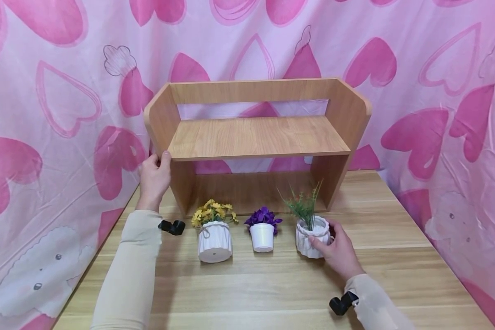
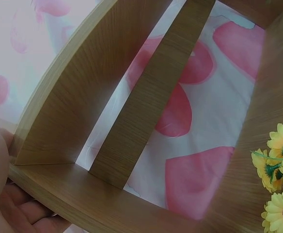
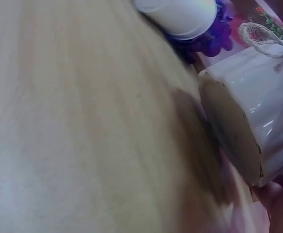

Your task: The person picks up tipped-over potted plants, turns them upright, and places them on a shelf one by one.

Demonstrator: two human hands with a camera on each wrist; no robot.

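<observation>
Right hand (image 1: 341,252) has its thumb and fingers round a white pot (image 1: 304,248), right of the frame's lower middle. From my remote post I see pale wood-grain tabletop (image 1: 239,298) across the bottom of the frame; pink heart-print curtain (image 1: 68,183) hangs behind and at both sides. That held pot looks ribbed and glossy, with twine (image 3: 277,55) about it and thin green stems (image 1: 304,210) at its mouth; the right wrist view gives me its tan underside. At lower centre lie 2 more: a smaller cup (image 1: 262,238) with purple flowers (image 1: 263,216), then a ribbed planter (image 1: 214,239) with yellow flowers (image 1: 212,213). My open room runs before all 3 and rightward to the tabletop's slanting edge. Close behind stands a wooden shelf (image 1: 255,137); the left hand (image 1: 154,179) grips its left side panel.
</observation>
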